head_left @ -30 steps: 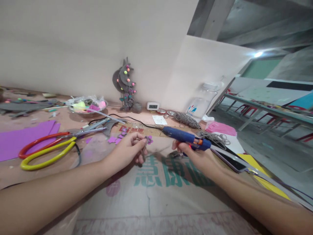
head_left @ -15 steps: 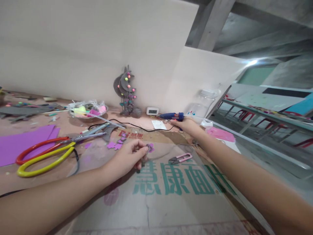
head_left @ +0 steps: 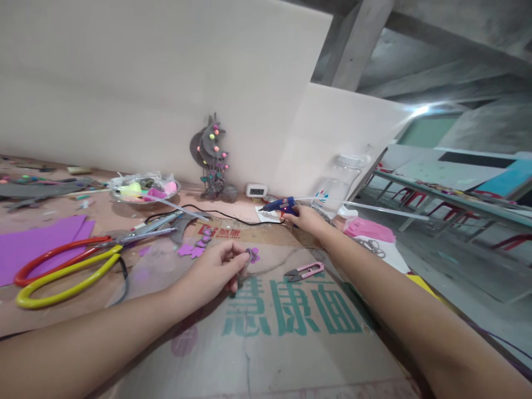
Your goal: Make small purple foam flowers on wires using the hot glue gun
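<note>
My left hand [head_left: 216,270] is closed in a pinch on a small grey and purple foam flower [head_left: 250,255], held just above the cardboard sheet [head_left: 291,332]. My right hand [head_left: 306,219] reaches far forward and grips the blue hot glue gun [head_left: 279,205], which rests low near the wall, nozzle pointing left, with a long clear glue stick [head_left: 374,208] poking out of its back to the right. A black cord [head_left: 216,213] runs from the gun across the table. Small pink thread snips [head_left: 305,271] lie on the cardboard between my arms.
Large scissors with red and yellow handles [head_left: 62,266] lie at the left over purple foam sheets [head_left: 33,244]. Purple foam cutouts [head_left: 192,249], a dish of pompoms [head_left: 143,188], a grey felt tree ornament [head_left: 211,155], a small clock [head_left: 256,191] and a plastic jar [head_left: 338,180] stand further back.
My right hand carried the glue gun from in front of me out to the back of the table and lowered it there. The left hand kept its pinch on the flower.
</note>
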`<state>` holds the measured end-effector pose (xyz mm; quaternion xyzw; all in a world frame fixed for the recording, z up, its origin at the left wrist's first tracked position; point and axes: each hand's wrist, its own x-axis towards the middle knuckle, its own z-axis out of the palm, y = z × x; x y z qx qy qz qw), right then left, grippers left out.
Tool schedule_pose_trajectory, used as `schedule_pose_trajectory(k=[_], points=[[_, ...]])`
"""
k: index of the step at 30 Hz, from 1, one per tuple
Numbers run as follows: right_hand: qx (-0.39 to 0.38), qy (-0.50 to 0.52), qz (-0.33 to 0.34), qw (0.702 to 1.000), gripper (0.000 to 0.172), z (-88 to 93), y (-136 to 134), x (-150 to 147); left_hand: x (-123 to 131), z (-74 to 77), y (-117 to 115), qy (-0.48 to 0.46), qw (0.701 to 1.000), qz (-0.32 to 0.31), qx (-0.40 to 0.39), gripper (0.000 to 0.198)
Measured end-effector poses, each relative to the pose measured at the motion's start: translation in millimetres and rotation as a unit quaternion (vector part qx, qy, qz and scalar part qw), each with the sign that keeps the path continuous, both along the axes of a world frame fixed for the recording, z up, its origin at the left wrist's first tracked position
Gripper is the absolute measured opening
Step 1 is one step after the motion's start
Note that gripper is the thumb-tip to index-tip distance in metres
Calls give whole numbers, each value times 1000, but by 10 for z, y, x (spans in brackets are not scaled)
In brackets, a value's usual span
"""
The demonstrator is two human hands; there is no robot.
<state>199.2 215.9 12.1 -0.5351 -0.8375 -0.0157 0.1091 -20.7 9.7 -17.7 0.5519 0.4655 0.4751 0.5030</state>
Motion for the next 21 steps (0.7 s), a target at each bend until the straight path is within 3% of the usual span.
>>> schedule_pose_trajectory(k=[7,10,12,14,18,21], points=[[76,-60,34,995,30,162,-530,7,3,8,-15,1,1000,3,0,25],[53,-26,89,994,35,199,-903,-128,-1,48,-34,11,999,29,15,22],[-37,100,143,984,36,162,-1166,-237,-13,69,-37,30,997,57,44,20],[-138,235,160,949,32,80,-1397,-347,-32,78,-32,57,993,77,69,20],[-377,425,145,810,36,-85,-1689,-526,-57,80,-28,90,989,92,78,20],[-437,506,145,729,42,-129,-1789,-589,-51,95,-51,113,985,95,87,20]])
